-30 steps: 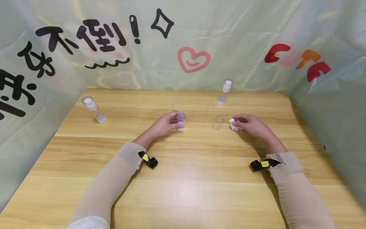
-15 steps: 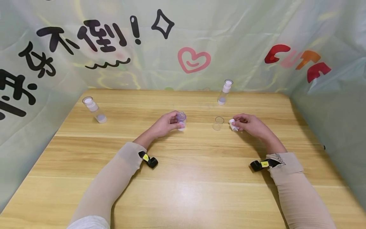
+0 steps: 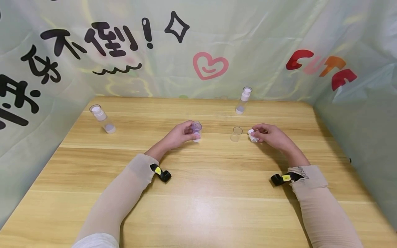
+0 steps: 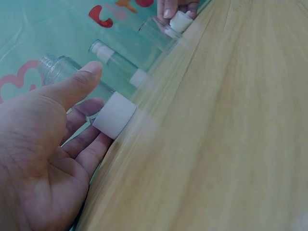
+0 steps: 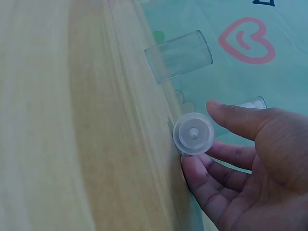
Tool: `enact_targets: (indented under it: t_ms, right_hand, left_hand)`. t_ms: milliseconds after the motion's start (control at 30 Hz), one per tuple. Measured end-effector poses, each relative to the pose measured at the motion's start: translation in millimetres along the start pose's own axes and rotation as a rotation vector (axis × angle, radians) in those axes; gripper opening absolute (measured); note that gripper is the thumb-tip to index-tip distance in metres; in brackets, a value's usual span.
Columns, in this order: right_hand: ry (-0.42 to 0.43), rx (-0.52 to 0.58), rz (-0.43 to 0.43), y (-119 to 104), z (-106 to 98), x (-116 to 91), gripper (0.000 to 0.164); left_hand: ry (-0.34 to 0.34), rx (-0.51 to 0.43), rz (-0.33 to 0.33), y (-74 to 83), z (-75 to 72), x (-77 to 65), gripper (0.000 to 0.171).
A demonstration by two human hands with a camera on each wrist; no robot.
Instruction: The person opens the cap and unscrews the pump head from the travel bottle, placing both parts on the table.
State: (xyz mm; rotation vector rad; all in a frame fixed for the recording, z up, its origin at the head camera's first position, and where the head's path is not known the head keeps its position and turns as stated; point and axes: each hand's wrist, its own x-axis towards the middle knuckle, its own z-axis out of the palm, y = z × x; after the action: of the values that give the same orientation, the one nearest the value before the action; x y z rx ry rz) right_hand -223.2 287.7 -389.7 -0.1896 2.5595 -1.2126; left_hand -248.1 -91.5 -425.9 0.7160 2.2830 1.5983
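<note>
On the wooden table (image 3: 198, 193) my left hand (image 3: 187, 131) grips a small clear bottle (image 3: 196, 131) with a white base, standing upright. In the left wrist view the left hand (image 4: 95, 98) has its thumb and fingers curled round that bottle (image 4: 114, 114). My right hand (image 3: 258, 133) pinches a white pump head (image 3: 252, 135) against the tabletop. The right wrist view shows the right hand (image 5: 204, 139) with thumb and fingers round the pump head (image 5: 193, 134). A clear cap (image 3: 236, 133) stands between the two hands, just left of the pump head; the same clear cap (image 5: 179, 56) is untouched.
A capped spray bottle (image 3: 102, 119) stands at the far left and another spray bottle (image 3: 243, 100) at the back, right of centre. Printed plastic sheeting (image 3: 204, 48) walls the table on three sides. Bare wood lies in front of the hands.
</note>
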Motion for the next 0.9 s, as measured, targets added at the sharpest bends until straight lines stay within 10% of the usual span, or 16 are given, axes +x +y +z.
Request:
enact_targets:
  t_ms: [900]
  right_hand:
    - [0.062, -0.192, -0.052, -8.0, -2.8, -5.3, 0.063]
  left_hand:
    - [-0.024, -0.002, -0.047, 6.4, -6.9, -7.5, 0.055]
